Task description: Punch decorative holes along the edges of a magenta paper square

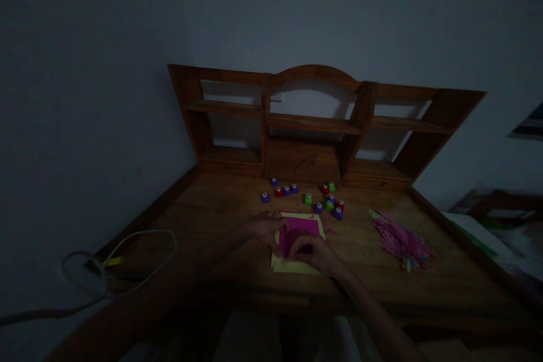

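Both hands meet over a magenta sheet of paper [307, 227] that lies on pale yellow sheets [297, 267] near the front of the desk. My left hand [268, 230] comes in over the left edge of the sheets, fingers curled and thumb pointing down. My right hand [314, 251] rests across the lower right part, its thumb and index finger pinched together close to the left thumb. Whatever is between the fingertips is too small and dark to make out. Just behind the sheets stand several small craft punches [308, 199] in purple, red and green.
A heap of pink paper strips [401, 240] lies on the right of the wooden desk [229, 203]. Small pink scraps [328, 223] are scattered beside the sheets. A wooden shelf unit [314, 122] stands along the back. A white cable [169, 232] loops over the left side.
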`<action>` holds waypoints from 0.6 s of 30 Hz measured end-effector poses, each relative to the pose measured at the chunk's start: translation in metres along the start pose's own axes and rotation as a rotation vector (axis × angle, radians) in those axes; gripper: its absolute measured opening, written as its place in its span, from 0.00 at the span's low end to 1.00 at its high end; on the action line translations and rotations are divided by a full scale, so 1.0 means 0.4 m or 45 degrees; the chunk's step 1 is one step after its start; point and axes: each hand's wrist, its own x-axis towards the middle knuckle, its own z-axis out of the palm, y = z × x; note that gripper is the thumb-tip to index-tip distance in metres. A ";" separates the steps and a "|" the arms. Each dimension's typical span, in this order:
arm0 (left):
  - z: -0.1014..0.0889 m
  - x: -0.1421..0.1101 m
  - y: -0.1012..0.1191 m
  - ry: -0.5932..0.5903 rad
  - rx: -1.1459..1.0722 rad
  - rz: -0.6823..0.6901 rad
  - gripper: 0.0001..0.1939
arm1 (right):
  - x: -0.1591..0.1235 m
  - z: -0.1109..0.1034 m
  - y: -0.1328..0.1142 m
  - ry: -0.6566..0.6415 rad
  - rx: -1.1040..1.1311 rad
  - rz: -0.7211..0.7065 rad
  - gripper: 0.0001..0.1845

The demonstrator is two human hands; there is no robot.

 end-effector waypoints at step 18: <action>-0.022 0.002 0.025 -0.041 0.034 0.035 0.32 | -0.038 -0.044 -0.013 -0.052 0.024 0.101 0.17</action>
